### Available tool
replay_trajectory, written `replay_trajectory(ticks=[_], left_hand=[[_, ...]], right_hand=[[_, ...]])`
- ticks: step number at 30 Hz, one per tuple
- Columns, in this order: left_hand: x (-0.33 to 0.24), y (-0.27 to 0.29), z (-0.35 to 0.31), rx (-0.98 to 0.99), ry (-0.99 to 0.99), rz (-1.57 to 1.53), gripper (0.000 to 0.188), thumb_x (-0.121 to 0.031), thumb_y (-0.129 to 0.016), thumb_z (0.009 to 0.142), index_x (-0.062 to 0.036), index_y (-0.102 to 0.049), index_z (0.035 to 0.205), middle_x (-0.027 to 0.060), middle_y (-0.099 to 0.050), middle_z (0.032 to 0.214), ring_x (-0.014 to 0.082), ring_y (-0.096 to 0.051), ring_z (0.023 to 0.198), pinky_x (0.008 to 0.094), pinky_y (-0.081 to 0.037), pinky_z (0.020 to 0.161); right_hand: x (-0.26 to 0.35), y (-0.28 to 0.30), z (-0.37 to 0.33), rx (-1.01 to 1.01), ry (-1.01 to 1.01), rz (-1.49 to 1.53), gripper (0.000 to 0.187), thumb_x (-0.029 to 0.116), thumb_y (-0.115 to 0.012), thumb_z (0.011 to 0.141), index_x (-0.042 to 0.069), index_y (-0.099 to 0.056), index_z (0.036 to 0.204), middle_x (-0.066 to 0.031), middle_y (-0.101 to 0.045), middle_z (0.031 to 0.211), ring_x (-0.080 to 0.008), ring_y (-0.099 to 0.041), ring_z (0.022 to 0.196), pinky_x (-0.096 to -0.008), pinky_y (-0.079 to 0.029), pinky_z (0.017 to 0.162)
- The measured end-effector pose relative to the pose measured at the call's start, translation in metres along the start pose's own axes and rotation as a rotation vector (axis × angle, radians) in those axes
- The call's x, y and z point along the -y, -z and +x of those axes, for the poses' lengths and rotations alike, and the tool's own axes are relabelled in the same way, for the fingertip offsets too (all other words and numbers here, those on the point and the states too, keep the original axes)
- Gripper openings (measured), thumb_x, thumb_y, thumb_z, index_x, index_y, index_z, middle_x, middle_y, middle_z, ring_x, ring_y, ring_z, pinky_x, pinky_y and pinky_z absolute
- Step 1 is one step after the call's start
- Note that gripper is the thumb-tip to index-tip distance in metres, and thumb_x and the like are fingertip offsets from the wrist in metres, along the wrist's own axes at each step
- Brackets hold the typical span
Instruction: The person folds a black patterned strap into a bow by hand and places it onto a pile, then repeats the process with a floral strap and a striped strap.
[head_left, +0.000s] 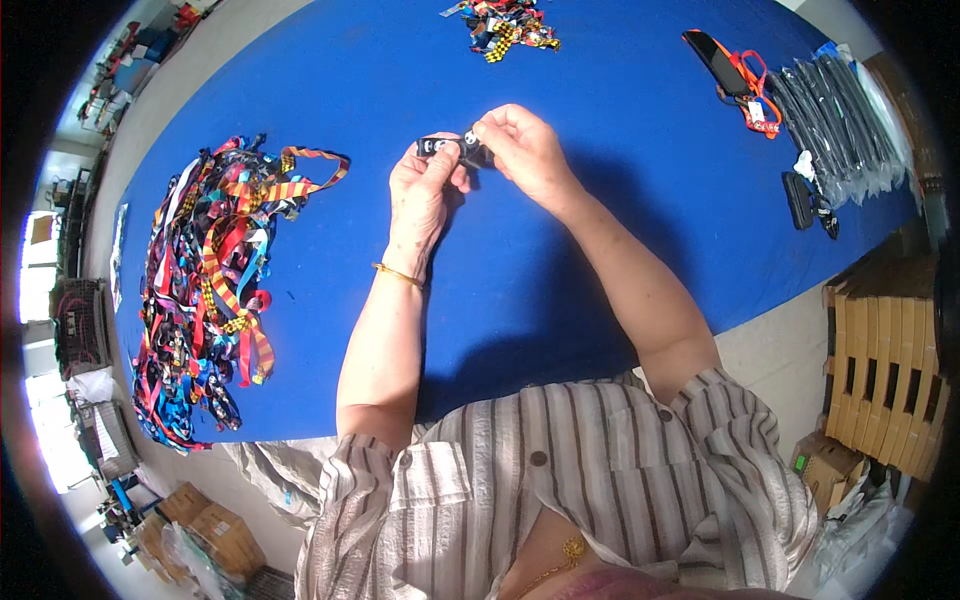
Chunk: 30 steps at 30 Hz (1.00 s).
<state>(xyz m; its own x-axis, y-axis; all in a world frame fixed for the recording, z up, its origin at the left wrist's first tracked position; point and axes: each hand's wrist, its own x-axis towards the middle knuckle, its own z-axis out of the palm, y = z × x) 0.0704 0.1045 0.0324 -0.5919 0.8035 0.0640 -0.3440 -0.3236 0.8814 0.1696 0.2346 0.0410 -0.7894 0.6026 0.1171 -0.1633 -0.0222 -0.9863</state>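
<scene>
Above the middle of the blue table, both my hands hold a short black fabric strap [479, 157] with white motifs. My left hand [425, 185] has its thumb pressed on the left part of the strap, fingers closed beneath. My right hand [527, 150] pinches the right part between thumb and fingertips. Fingers cover some of the strap, so its full length and ends cannot be made out. A large tangled heap of colourful patterned straps [205, 270] lies to the left, one striped loop reaching toward my left hand.
A smaller pile of patterned straps [505, 28] is at the far edge. On the right lie a dark phone-like object [716, 62], an orange strap [752, 78], plastic-wrapped dark packs [838, 125] and a black item [797, 200]. Stacked cardboard [885, 370] stands beyond the table.
</scene>
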Motion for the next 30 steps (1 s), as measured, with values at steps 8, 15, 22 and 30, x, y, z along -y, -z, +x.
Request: replay_trajectory(ticks=[8,15,22,30], left_hand=[[0.0,-0.001,0.0,-0.08,-0.009,0.016,0.011,-0.009,-0.062,0.096,0.0008,-0.061,0.102,0.0048,-0.062,0.074,0.0106,-0.057,0.061,0.0263,-0.051,0.058],[0.001,0.001,0.0,-0.074,0.017,-0.032,0.012,-0.009,-0.063,0.096,0.0006,-0.061,0.102,0.005,-0.062,0.072,0.0111,-0.057,0.06,0.0266,-0.051,0.056],[0.001,-0.002,0.0,-0.051,0.002,0.058,0.013,-0.011,-0.063,0.096,0.0005,-0.061,0.102,0.0049,-0.062,0.073,0.0112,-0.057,0.061,0.0257,-0.05,0.058],[0.0,-0.006,-0.004,-0.06,-0.02,0.12,0.009,-0.006,-0.061,0.096,0.001,-0.06,0.102,0.0065,-0.064,0.077,0.0113,-0.059,0.064,0.0257,-0.05,0.06]], right_hand=[[0.007,0.01,0.002,0.142,-0.096,0.023,0.015,0.01,-0.06,0.095,0.0,-0.06,0.106,-0.0014,-0.063,0.08,-0.0029,-0.05,0.059,-0.02,-0.041,0.05],[0.008,0.008,0.0,0.227,-0.057,-0.071,0.015,0.004,-0.058,0.094,-0.002,-0.059,0.108,-0.0001,-0.064,0.078,-0.0034,-0.054,0.062,-0.0201,-0.044,0.054],[-0.005,0.008,0.002,0.223,0.111,-0.105,0.021,0.003,-0.058,0.094,0.003,-0.062,0.115,0.0033,-0.061,0.073,-0.0031,-0.054,0.067,-0.0221,-0.047,0.06],[-0.003,0.01,0.001,0.224,0.083,-0.22,0.025,0.007,-0.055,0.098,0.004,-0.061,0.122,0.0014,-0.063,0.088,-0.0044,-0.058,0.078,-0.0225,-0.051,0.071]])
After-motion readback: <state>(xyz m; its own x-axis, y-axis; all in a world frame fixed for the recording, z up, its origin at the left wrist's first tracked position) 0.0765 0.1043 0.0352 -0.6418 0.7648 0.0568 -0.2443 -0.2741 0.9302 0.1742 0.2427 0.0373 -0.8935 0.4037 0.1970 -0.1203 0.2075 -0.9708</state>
